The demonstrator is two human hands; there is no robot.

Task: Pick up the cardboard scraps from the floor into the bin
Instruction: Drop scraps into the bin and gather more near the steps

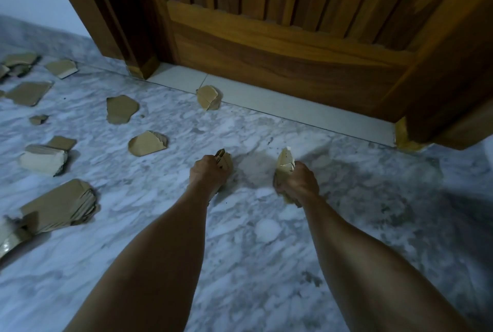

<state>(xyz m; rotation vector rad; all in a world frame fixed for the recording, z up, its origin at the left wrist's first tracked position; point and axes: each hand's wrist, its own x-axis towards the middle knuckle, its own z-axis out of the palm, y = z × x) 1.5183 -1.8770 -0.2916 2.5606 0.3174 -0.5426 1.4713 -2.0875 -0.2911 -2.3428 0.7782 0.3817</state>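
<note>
Both my arms reach forward over the marble floor. My left hand (206, 174) grips a brown cardboard scrap (225, 159) that sticks out past the fingers. My right hand (301, 180) grips a paler cardboard scrap (285, 161) that points upward, with more cardboard showing below the palm. Several loose scraps lie on the floor to the left: one near the door sill (209, 97), a flat one (121, 108), a folded one (146, 143), a thick stack (62, 205) at the lower left. No bin is in view.
A wooden door (293, 38) and its frame (440, 118) stand straight ahead, with a pale sill (266, 104) below. More scraps (45, 159) lie along the left side, up to the grey skirting (40, 38). A white object (489, 152) peeks in at the right edge.
</note>
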